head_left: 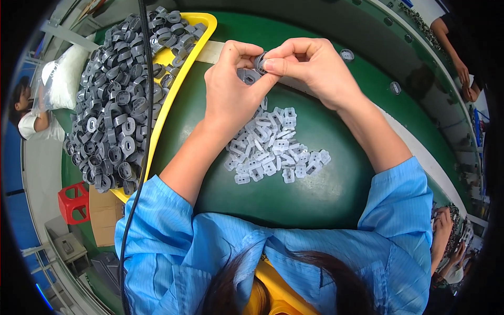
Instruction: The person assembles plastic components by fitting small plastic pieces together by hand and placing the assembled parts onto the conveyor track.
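Over the far part of the green table, both my hands meet fingertip to fingertip. A small dark grey plastic part [259,63] is pinched between them. My left hand [229,84] grips it with thumb and fingers from the left. From the right, the thumb and forefinger of my right hand [314,67] press on the same part. Fingers cover much of it. Another grey ring-shaped part [248,76] shows just under my left hand; whether it is held or lies on the table, I cannot tell. Nearer me lies a loose pile of translucent plastic pieces [268,144].
At the left, a yellow tray [181,79] is heaped with grey ring-shaped parts [113,105]. A black cable [145,105] crosses in front of it. Two loose pieces [346,54] lie beyond the pale strip at right. A red stool [73,203] and other people are around.
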The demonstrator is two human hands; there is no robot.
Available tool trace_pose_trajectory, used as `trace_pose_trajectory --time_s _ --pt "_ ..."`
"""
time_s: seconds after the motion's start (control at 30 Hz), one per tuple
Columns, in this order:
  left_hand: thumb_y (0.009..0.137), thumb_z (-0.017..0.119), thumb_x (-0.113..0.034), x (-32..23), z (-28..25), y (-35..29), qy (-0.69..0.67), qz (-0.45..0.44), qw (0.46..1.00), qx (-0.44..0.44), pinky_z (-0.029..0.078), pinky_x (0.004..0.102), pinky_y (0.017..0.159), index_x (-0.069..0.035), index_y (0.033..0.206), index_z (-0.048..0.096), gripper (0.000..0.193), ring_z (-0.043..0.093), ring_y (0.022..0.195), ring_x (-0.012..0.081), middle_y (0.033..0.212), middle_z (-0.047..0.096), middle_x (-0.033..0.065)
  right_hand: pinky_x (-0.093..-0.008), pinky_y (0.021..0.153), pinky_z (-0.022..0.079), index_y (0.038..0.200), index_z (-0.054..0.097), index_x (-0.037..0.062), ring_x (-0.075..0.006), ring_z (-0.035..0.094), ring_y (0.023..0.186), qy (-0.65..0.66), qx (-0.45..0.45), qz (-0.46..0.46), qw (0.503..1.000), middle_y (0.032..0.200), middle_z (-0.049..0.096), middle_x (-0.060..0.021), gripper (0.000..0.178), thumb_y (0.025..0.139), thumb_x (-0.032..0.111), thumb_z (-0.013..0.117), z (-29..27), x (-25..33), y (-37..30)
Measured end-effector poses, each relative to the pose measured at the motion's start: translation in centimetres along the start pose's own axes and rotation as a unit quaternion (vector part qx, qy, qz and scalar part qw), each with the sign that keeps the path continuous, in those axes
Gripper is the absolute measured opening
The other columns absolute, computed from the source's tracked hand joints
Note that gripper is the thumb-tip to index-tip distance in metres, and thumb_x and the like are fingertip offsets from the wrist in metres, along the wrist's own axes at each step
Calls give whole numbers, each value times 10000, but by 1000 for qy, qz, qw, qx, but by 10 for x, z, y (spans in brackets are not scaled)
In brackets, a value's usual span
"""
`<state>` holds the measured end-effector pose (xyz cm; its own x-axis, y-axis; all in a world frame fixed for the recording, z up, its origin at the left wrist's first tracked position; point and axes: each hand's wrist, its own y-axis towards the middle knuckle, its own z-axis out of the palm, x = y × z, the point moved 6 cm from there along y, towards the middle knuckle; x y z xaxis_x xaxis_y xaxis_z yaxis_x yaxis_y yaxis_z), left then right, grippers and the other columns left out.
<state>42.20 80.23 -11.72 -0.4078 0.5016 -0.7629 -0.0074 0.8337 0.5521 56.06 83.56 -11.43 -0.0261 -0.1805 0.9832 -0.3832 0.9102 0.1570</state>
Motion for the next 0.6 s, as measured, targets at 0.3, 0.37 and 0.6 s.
trace_pose_trajectory --time_s 0.3,0.37,0.6 --pt "686 776 -24 -19 3 2 18 115 993 27 496 267 621 -44 974 640 319 580 657 126 880 574 53 -198 598 473 864 660 5 -80 616 666 89 50 92 991 781 656 -39 149 803 130 714 -6 -12 3" --pt "677 785 -28 -20 1 6 14 116 992 55 493 269 618 -54 976 652 329 577 654 121 881 569 49 -199 597 475 852 651 7 -82 613 658 104 87 121 983 774 650 -37 133 801 115 710 -13 -16 5" --pt "692 775 -31 -13 -4 10 -3 110 984 143 483 257 601 -71 937 685 264 584 637 142 864 589 47 -234 609 505 858 625 -8 -105 624 654 -36 121 120 985 769 655 -52 133 773 74 686 1 1 -1"
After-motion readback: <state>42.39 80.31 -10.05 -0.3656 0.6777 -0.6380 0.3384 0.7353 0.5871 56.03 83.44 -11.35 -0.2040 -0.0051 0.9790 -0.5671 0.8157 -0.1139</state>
